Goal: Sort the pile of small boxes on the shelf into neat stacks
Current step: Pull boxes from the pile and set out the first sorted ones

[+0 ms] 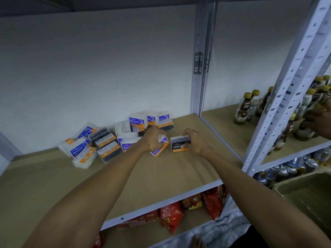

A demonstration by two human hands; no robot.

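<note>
A loose pile of small clear boxes with blue, orange and black labels lies on the brown shelf board, against the white back wall. My left hand grips a white and blue "Smooth" box, tilted, its lower edge on the board. My right hand holds a black and orange "Charcoal" box that stands upright on the shelf just right of the pile. Several more "Smooth" boxes lean behind my left hand.
A perforated metal upright bounds the shelf at the back right, another upright stands nearer. Brown bottles fill the neighbouring shelf, where another person's hand reaches. Red snack bags lie below. Cans sit lower right.
</note>
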